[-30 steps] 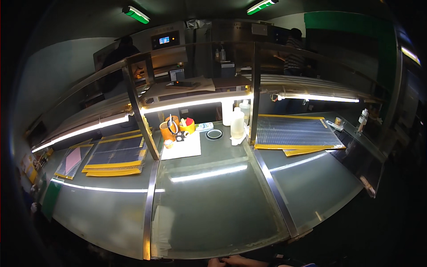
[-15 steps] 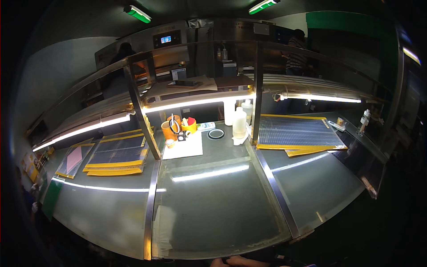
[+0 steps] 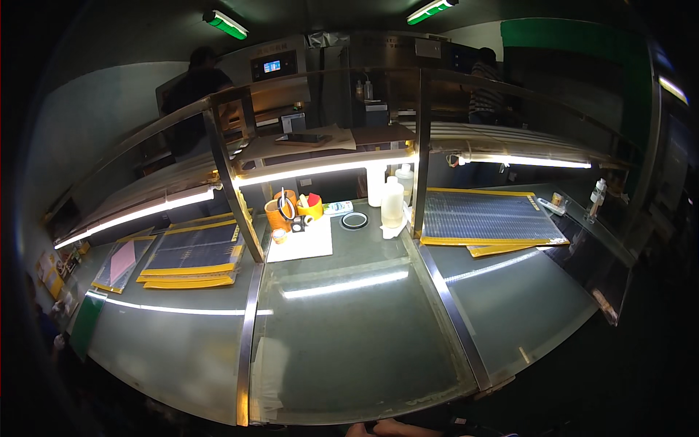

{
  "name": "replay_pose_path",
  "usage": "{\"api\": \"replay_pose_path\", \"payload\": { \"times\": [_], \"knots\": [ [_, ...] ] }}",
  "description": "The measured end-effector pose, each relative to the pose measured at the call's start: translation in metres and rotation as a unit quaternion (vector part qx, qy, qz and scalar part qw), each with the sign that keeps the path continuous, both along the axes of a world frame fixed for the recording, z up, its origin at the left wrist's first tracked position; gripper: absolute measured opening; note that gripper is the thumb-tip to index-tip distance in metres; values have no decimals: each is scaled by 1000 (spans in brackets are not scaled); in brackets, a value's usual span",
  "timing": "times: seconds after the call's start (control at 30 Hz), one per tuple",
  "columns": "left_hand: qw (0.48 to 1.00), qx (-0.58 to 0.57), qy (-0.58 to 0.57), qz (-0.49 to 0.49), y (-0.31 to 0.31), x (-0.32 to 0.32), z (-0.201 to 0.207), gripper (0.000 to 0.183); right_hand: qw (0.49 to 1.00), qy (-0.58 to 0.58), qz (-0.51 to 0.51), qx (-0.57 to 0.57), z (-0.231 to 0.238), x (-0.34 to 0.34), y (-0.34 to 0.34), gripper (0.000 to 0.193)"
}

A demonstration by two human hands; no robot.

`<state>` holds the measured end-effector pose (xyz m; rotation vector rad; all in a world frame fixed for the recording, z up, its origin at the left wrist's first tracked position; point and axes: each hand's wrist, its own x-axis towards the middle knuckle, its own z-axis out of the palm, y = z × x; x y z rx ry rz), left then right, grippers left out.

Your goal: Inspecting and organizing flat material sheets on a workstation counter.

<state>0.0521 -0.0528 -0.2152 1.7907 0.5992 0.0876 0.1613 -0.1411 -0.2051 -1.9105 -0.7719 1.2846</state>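
hands (image 3: 386, 427) close tog. @ near edge of bench (image 3: 349, 349), grip can't tell | unmoved vs prev | rear-L co-worker (image 3: 196, 84) higher

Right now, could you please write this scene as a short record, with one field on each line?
Left hand: at lower picture edge, mostly cut off; grip unclear
Right hand: close beside it, partly cut off; grip unclear
Nearest to hands: front edge of the grey tabletop
Middle section, back: white sheet, orange rolls, round dark item, plastic bottles
Left section: yellow-edged dark panels, stacked
Right section: larger yellow-edged panel
Lighting: lit tubes above tabletop
Other people: two, beyond the shelf frame
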Motion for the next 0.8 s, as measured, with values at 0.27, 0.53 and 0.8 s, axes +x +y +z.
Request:
{"api": "replay_pose_path", "payload": {
  "times": [0.27, 0.53, 0.8],
  "knots": [
    [997, 1, -64, 42, 7, -6, -35, 61, 1000, 10, 11, -1, -9, -5, 9, 30],
    [993, 65, -51, 86, -9, 4, 40, 41, 999, 10, -14, -36, -31, 2, -8, 30],
    [985, 133, -31, 104, -1, -2, -6, 26, 998, 29, 1, -50, -59, 2, 7, 30]
  ]
}}
